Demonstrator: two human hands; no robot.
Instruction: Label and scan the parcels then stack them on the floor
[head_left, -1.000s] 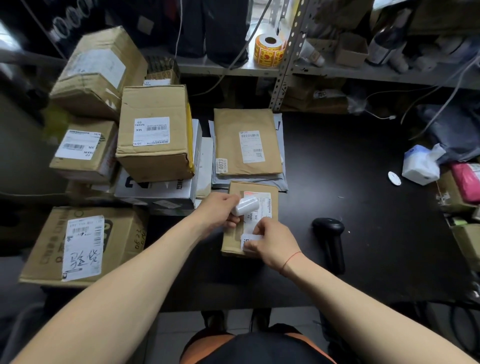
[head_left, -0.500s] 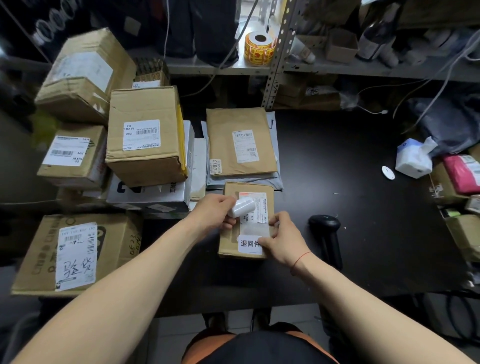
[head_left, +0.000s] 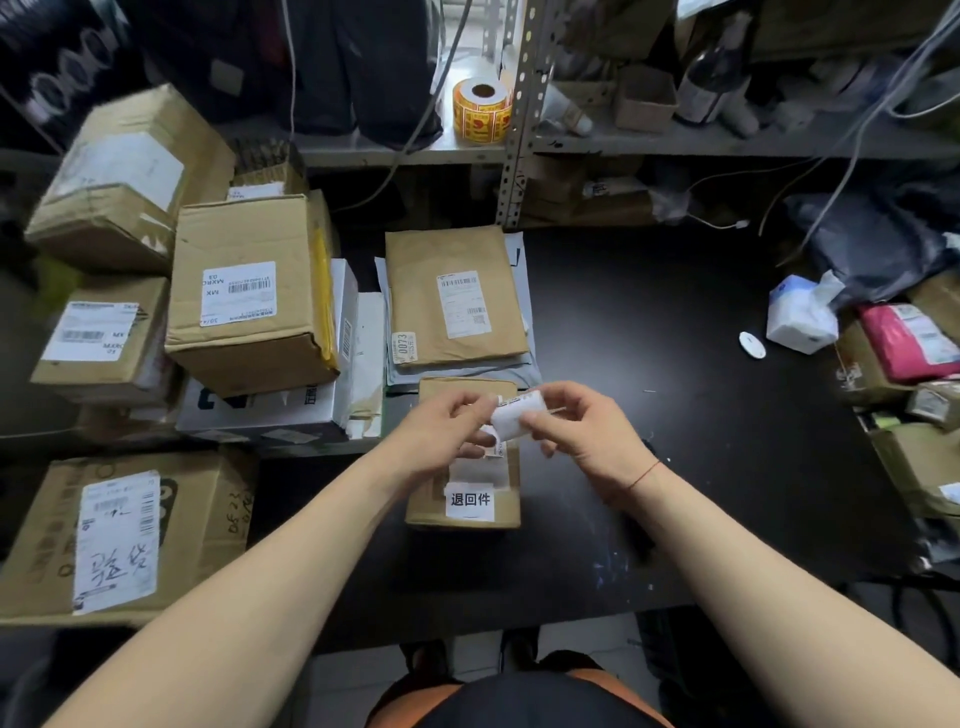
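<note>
A small brown parcel (head_left: 462, 514) lies flat on the black table (head_left: 675, 338) in front of me. A white sticker (head_left: 470, 501) with black characters sits on its near end. Just above the parcel, my left hand (head_left: 441, 431) and my right hand (head_left: 582, 431) both pinch a small white roll of labels (head_left: 514, 415). The hands hide the parcel's far half and its shipping label. The black scanner is hidden under my right forearm.
A larger flat brown parcel (head_left: 452, 296) lies on grey mailers behind. Cardboard boxes (head_left: 249, 291) pile up at the left, one (head_left: 119, 535) lower down. A tissue pack (head_left: 800, 317) and pink parcel (head_left: 909, 343) sit right. An orange sticker roll (head_left: 480, 109) stands on the shelf.
My right hand has lifted off the sticker it was pressing onto the parcel and has joined my left hand at the label roll, which has risen slightly.
</note>
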